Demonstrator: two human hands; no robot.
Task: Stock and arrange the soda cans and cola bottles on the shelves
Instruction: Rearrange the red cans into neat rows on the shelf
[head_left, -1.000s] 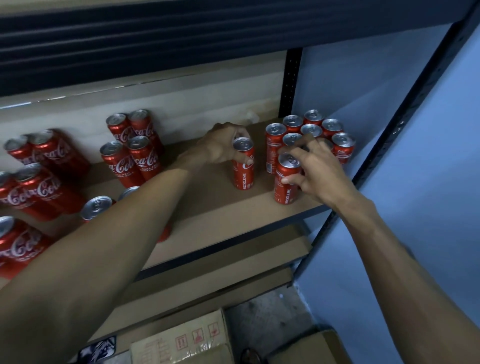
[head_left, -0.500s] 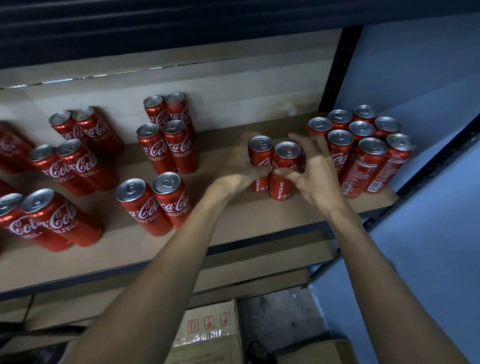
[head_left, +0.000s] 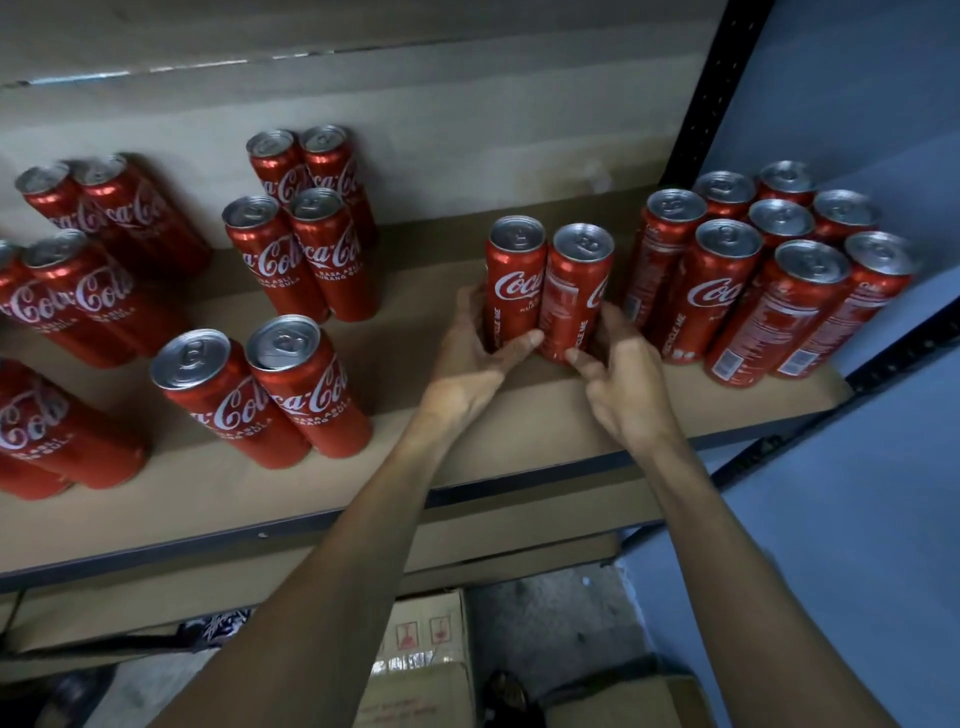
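At left, pairs of cans (head_left: 311, 395) stood on the shelf (head_left: 545, 415). My left hand (head_left: 467, 358) gripped the upright can (head_left: 514, 280) mid-shelf; my right hand (head_left: 628, 384) gripped the neighbour can (head_left: 574, 296) touching it, near the packed can cluster (head_left: 727, 291).

Nine-o'clock cans (head_left: 234, 405) bore "Coca-Cola" and "RASA ASLI KURANG GULA"; the centre pair (head_left: 519, 291) and three-o'clock cans (head_left: 711, 296) bore "RECYCLE ME".

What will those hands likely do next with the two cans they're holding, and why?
Probably the right hand twists the right can until its logo faces front. The left hand holds the left can, whose logo already shows, as on the pairs further left; the right can shows mostly small print.
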